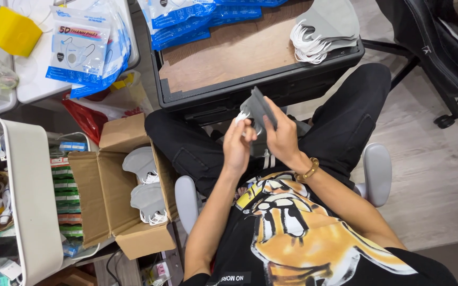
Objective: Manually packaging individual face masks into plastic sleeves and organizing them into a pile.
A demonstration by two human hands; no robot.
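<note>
1. Centre of the frame, over the lap: the left hand (238,143) and right hand (281,139) hold a folded grey face mask (258,108), fingers pinching it from both sides.
2. Lower left: an open cardboard box (102,204) holds stacked grey masks (145,182).
3. Top centre: a dark table (229,58) carries a pile of grey masks (327,29) at its right end and blue packaged masks (184,21) at its far edge.

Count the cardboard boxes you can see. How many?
1. The open cardboard box sits on the floor to the person's left, with grey masks inside. More boxes may be hidden out of view.
</note>
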